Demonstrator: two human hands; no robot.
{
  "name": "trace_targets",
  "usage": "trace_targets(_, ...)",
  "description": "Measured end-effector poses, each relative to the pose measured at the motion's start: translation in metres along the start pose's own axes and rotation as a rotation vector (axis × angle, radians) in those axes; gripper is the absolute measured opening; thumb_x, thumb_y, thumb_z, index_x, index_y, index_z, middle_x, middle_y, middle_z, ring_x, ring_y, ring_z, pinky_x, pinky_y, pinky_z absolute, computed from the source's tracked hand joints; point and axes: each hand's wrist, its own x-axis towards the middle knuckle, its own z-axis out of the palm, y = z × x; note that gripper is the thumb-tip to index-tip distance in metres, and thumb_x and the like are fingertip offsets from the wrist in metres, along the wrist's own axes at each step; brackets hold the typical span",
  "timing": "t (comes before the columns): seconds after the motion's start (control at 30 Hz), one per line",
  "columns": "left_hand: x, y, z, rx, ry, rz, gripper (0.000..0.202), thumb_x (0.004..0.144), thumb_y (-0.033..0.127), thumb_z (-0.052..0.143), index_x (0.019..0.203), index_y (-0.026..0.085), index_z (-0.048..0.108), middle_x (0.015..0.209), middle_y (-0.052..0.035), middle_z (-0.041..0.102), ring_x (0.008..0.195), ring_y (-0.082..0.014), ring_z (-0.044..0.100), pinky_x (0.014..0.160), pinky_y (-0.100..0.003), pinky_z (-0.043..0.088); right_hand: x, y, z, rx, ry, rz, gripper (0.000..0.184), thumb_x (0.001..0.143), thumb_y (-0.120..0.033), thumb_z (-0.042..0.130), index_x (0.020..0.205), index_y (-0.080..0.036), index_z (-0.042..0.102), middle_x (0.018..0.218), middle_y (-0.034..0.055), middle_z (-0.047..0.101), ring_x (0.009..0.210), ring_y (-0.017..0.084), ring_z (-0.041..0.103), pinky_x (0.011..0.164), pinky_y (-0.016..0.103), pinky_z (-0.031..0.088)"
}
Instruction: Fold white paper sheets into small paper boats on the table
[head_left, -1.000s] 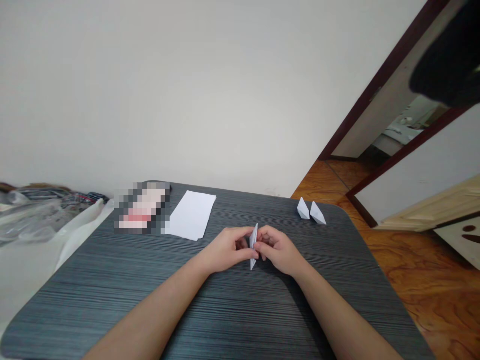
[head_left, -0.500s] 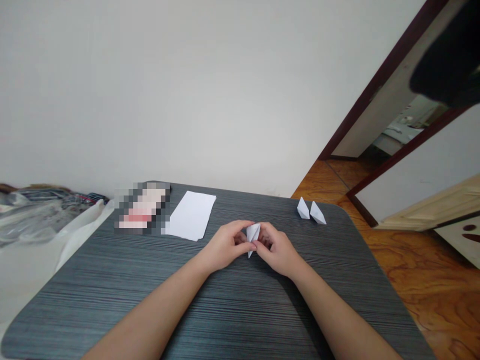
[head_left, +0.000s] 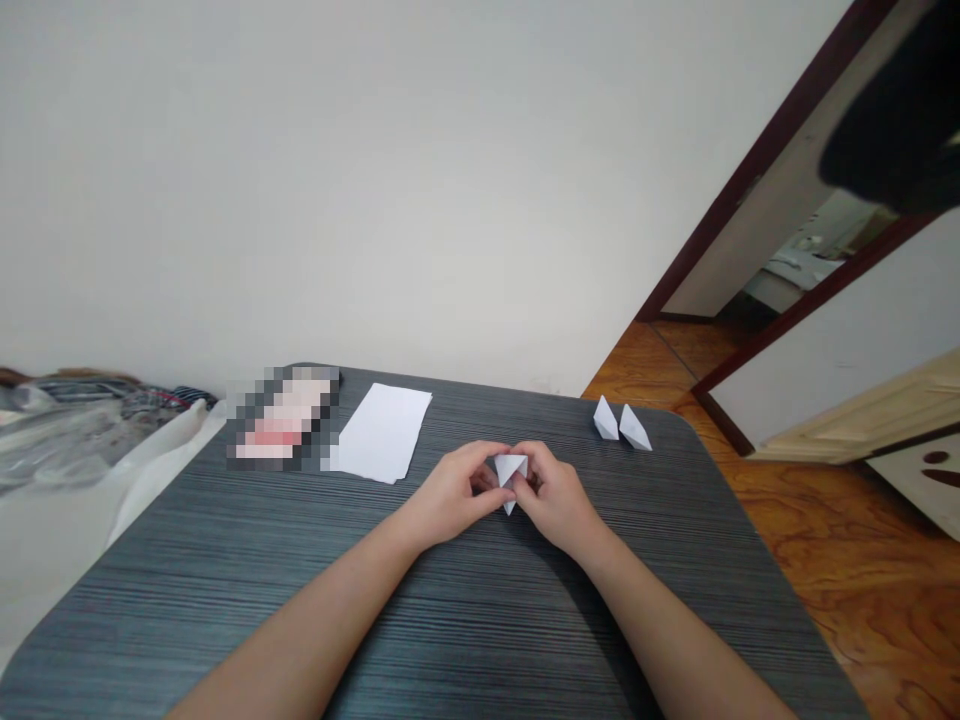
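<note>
A small folded piece of white paper [head_left: 511, 467] is held between both hands above the middle of the table. It shows a wide triangular top and a narrow point at the bottom. My left hand [head_left: 459, 492] grips it from the left, thumb in front and fingers at its upper edge. From the right, my right hand [head_left: 556, 495] pinches it with the thumb pressed against its front. Parts of the paper are hidden behind the fingers. Two pointed folded white paper shapes, one on the left [head_left: 606, 419] and one on the right [head_left: 635, 428], stand close together at the back right.
A stack of white paper sheets [head_left: 384, 432] lies at the back left of the dark wood-grain table [head_left: 450, 620]. Beside it is a blurred-out flat object [head_left: 283, 415]. A pale wall rises behind the table. Plastic-wrapped items [head_left: 90, 440] lie at the far left.
The folded paper has turned and its top looks wider, now showing a broad triangle. My right fingers have shifted slightly around it; the left hand has barely moved.
</note>
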Motion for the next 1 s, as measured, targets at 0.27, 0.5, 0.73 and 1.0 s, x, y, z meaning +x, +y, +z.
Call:
trace_targets(0.27, -0.0009, 0.0007, 0.0006, -0.092, 0.001, -0.034, 0.039, 0.080, 0.025, 0.057, 0.117, 0.016, 0.049, 0.082, -0.0040, 0.062, 0.072, -0.0143, 0.059, 0.066, -0.027, 0.047, -0.0007, 0.0030, -0.0015, 0.050, -0.015, -0.046, 0.022, 0.084, -0.018, 0.048, 0.106, -0.021, 0.051, 0.074, -0.0002, 0.059, 0.061, 0.014, 0.055, 0.057, 0.024, 0.040)
trace_targets(0.5, 0.0011, -0.0014, -0.0011, -0.280, 0.091, -0.051, 0.040, 0.079, 0.013, 0.050, 0.119, 0.017, 0.046, 0.101, -0.0083, 0.061, 0.083, -0.0159, 0.060, 0.072, -0.028, 0.047, 0.0011, 0.0080, -0.0050, 0.116, 0.015, -0.173, 0.027, 0.086, -0.013, 0.046, 0.106, -0.021, 0.060, 0.085, 0.0041, 0.061, 0.074, 0.016, 0.057, 0.068, 0.028, 0.043)
trace_targets(0.73, 0.0023, 0.0028, -0.0044, -0.433, 0.055, -0.143, 0.034, 0.085, 0.018, 0.046, 0.119, 0.017, 0.039, 0.075, -0.0022, 0.063, 0.067, -0.0140, 0.062, 0.068, -0.030, 0.049, 0.0008, 0.0072, -0.0079, 0.143, 0.020, -0.272, 0.034, 0.087, -0.012, 0.045, 0.115, -0.024, 0.060, 0.093, 0.0060, 0.059, 0.085, 0.017, 0.056, 0.076, 0.031, 0.044)
trace_targets(1.0, 0.0016, -0.0016, -0.0060, -0.585, -0.016, -0.198, 0.039, 0.086, 0.031, 0.048, 0.120, 0.014, 0.039, 0.078, -0.0066, 0.064, 0.067, -0.0174, 0.064, 0.068, -0.036, 0.052, 0.0003, 0.0073, -0.0085, 0.118, -0.018, -0.301, 0.039, 0.088, -0.012, 0.043, 0.123, -0.025, 0.054, 0.099, 0.0072, 0.056, 0.089, 0.017, 0.054, 0.078, 0.033, 0.044)
